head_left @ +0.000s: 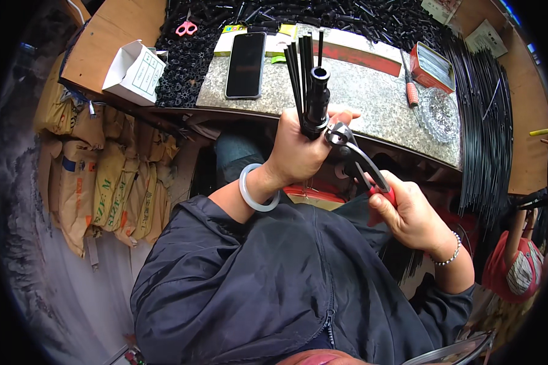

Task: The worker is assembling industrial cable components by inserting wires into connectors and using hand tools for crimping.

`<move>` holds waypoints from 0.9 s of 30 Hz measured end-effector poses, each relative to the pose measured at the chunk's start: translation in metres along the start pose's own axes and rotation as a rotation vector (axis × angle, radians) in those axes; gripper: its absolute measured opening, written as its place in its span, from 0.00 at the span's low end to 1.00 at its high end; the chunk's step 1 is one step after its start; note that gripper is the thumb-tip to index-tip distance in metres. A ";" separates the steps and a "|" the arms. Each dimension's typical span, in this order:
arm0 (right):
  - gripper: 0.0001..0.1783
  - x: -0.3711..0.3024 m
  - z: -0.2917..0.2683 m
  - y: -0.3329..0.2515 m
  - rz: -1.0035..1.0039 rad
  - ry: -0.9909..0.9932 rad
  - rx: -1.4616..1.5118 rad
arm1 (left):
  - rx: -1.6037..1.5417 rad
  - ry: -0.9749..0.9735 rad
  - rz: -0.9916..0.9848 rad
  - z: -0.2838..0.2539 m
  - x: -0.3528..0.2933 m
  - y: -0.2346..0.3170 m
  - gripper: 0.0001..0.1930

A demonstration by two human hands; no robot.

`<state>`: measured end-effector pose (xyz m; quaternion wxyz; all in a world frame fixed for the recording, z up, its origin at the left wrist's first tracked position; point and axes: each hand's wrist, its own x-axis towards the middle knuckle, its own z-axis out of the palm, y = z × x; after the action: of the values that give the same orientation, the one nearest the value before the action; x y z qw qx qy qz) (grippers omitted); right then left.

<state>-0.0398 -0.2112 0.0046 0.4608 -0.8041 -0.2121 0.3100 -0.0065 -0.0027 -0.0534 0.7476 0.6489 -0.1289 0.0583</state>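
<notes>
My left hand (301, 152) is closed around a black tubular part (318, 100) with a round open upper end. Several thin black rods (293, 79) stand up beside the tube out of the same grip. In my right hand (411, 213) is a pair of pincers (368, 163) with red handles, gripped from the lower right. Their metal jaws lie against the lower end of the tube, close to my left fingertips. What sits between the jaws is too small to make out. Both hands are just in front of the table's near edge.
On the speckled tabletop (371, 100) lie a phone (245, 64), a red-handled screwdriver (412, 94), a glass dish (439, 115) and a red box (432, 68). Black parts (189, 67) heap behind. Long black rods (484, 121) hang at right, near another person (517, 267). Sacks (109, 188) stand left.
</notes>
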 end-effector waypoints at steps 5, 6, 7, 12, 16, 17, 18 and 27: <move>0.13 -0.009 -0.013 -0.022 0.075 0.022 -0.147 | 0.036 0.044 0.030 -0.003 -0.003 -0.002 0.04; 0.14 -0.010 -0.013 -0.026 0.107 0.034 -0.191 | 0.103 0.032 0.056 -0.007 -0.004 -0.004 0.04; 0.14 -0.011 -0.012 -0.025 0.069 0.045 -0.188 | 0.172 -0.011 0.108 -0.010 -0.004 -0.004 0.03; 0.12 -0.008 -0.013 -0.031 0.143 0.037 -0.229 | 0.401 -0.002 0.236 -0.013 0.000 -0.006 0.10; 0.15 0.006 -0.004 -0.018 -0.010 0.103 -0.270 | 0.321 0.037 0.222 -0.020 0.002 0.002 0.11; 0.14 0.008 -0.003 -0.010 -0.006 0.163 -0.255 | 0.177 0.054 0.100 -0.017 0.007 0.010 0.09; 0.14 0.015 -0.003 0.003 -0.029 0.199 -0.234 | 0.057 0.095 -0.020 -0.021 0.008 0.018 0.08; 0.24 0.074 -0.020 0.121 0.060 0.722 -0.992 | -0.337 0.104 -0.025 -0.040 0.015 0.029 0.16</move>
<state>0.0341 -0.2355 -0.1163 0.0657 -0.9825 -0.1390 -0.1048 0.0051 0.0397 -0.0262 0.8522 0.5119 -0.0900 0.0600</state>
